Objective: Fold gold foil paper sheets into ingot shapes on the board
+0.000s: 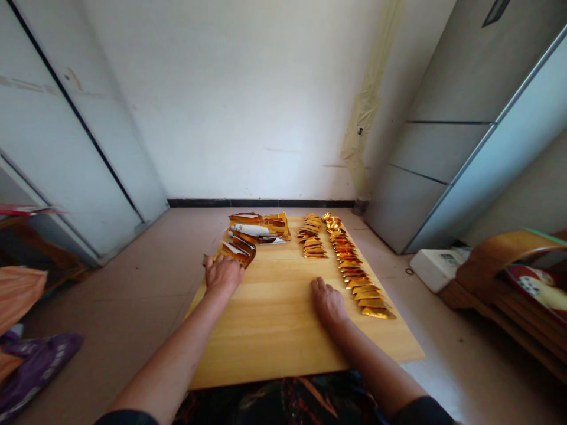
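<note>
Beyond the left hand [224, 274] and the right hand [328, 304], a white wall [243, 118] is seen. Well apart from the right hand, ahead and to its right, a tall grey unit [443, 147] is placed. Beneath both hands a wooden table [266, 330] is spread. Just to the right of the right hand, a long row of gold packets [352, 271] is laid out, overlapped and stretched from beside the wrist to the far edge. Directly ahead of the left hand, a loose pile of gold, brown and white wrappers [252, 230] is heaped, its near end touched by the fingers; whether any is gripped cannot be told. Ahead of the right hand, a shorter row of gold packets [311, 236] is stacked. The right hand is rested on the wood, its fingers bent and close together; whether anything is enclosed cannot be told.
</note>
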### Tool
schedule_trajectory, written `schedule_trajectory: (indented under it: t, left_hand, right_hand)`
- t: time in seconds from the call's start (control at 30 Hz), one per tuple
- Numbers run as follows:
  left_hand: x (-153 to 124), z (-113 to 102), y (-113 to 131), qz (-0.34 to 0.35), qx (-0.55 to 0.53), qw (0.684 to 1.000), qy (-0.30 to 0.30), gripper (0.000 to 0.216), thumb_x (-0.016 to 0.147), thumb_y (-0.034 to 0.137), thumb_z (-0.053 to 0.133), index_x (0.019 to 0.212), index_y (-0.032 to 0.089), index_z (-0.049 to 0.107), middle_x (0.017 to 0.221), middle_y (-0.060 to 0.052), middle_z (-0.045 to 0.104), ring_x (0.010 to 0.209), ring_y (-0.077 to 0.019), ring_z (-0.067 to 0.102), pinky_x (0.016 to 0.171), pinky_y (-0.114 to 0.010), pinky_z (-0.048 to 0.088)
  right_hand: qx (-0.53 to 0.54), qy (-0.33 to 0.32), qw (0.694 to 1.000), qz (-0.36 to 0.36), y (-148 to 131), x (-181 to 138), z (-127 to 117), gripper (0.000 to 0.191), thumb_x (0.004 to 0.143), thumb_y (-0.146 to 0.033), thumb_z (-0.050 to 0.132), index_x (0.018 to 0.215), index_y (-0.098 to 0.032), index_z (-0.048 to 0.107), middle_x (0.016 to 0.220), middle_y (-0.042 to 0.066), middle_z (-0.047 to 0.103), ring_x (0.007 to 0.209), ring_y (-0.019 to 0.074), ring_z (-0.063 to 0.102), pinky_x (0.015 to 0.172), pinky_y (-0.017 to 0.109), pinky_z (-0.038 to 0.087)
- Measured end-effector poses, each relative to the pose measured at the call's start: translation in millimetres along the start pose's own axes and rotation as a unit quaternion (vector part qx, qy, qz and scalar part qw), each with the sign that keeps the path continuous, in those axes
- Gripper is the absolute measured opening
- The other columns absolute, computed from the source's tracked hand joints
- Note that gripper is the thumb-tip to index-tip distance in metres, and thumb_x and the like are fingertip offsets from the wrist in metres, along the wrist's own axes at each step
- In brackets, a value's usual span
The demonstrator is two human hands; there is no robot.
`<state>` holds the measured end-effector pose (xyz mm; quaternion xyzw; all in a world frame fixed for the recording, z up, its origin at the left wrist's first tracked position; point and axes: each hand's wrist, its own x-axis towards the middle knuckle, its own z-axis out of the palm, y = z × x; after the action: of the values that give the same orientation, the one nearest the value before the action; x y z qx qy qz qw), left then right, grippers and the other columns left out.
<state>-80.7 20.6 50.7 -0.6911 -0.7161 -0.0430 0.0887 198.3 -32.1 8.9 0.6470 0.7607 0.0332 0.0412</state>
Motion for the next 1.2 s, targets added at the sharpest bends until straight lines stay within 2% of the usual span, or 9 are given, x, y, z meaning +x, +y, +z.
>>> schedule_trajectory:
  t: [0.13,0.2,0.37,0.47,0.57,0.77,0.97,1.2]
  left_hand:
    - [12,16,-7,-0.016,0.036,0.998,-0.057,0.032,0.078,0.038,0.054,0.095,0.014,0.068,0.105,-0.016,0.067,0.105,-0.0307,0.052,0.104,-0.056,0.011]
    - [14,24,-7,-0.02,0.04,0.996,-0.075,0.034,0.081,0.038,0.05,0.095,0.013,0.068,0.102,-0.017,0.067,0.102,-0.031,0.054,0.105,-0.058,0.005]
    - [17,31,-5,-0.02,0.023,0.995,-0.092,0.027,0.081,0.018,0.045,0.083,0.013,0.071,0.088,-0.014,0.071,0.091,-0.0293,0.06,0.104,-0.061,-0.003]
    - [16,32,-4,-0.015,0.011,0.997,-0.081,0.031,0.079,0.009,0.04,0.075,0.014,0.071,0.082,-0.013,0.071,0.086,-0.0281,0.061,0.103,-0.062,-0.003]
    - [13,34,-4,-0.013,0.007,0.997,-0.073,0.034,0.078,0.006,0.036,0.071,0.014,0.069,0.08,-0.012,0.07,0.084,-0.0263,0.061,0.103,-0.061,-0.001]
    - [9,36,-7,0.006,0.012,0.999,-0.049,0.035,0.08,0.011,0.035,0.071,0.015,0.068,0.079,-0.01,0.07,0.083,-0.0255,0.06,0.103,-0.061,0.001]
    - [7,34,-7,0.021,0.018,0.999,-0.027,0.032,0.083,0.02,0.037,0.08,0.017,0.068,0.085,-0.009,0.071,0.085,-0.0255,0.057,0.101,-0.06,0.001]
    - [7,31,-9,0.032,0.011,0.998,-0.056,0.034,0.081,0.013,0.036,0.071,0.016,0.068,0.079,-0.009,0.07,0.083,-0.025,0.058,0.103,-0.056,0.003]
  right_hand:
    - [-0.002,0.009,1.0,-0.004,1,0,0,0.029,0.089,-0.006,0.032,0.106,-0.017,0.053,0.107,0.01,0.057,0.083,0.0165,0.06,0.059,0.024,0.042]
    - [0.001,0.015,1.0,-0.01,2,-1,2,0.028,0.089,-0.007,0.033,0.106,-0.018,0.053,0.106,0.01,0.057,0.083,0.0165,0.06,0.058,0.024,0.042]
    - [0.01,0.019,1.0,-0.009,3,0,6,0.027,0.09,-0.008,0.032,0.106,-0.019,0.052,0.107,0.01,0.056,0.083,0.0168,0.059,0.059,0.025,0.042]
    - [0.013,0.027,1.0,-0.006,2,0,10,0.026,0.091,-0.01,0.032,0.104,-0.019,0.052,0.106,0.01,0.056,0.083,0.0166,0.058,0.059,0.025,0.042]
    - [0.017,0.029,0.999,-0.006,2,0,12,0.025,0.091,-0.011,0.032,0.105,-0.019,0.051,0.105,0.01,0.056,0.082,0.0162,0.058,0.06,0.024,0.042]
    - [0.022,0.029,0.999,-0.002,3,1,14,0.025,0.092,-0.012,0.031,0.105,-0.019,0.052,0.106,0.01,0.056,0.082,0.0163,0.058,0.06,0.025,0.043]
    - [0.019,0.039,0.999,-0.004,3,1,17,0.027,0.092,-0.013,0.031,0.107,-0.019,0.052,0.109,0.01,0.056,0.083,0.0163,0.057,0.063,0.025,0.043]
    - [0.023,0.022,1.0,-0.003,3,1,12,0.027,0.093,-0.014,0.03,0.108,-0.019,0.051,0.11,0.011,0.055,0.085,0.016,0.057,0.064,0.025,0.043]
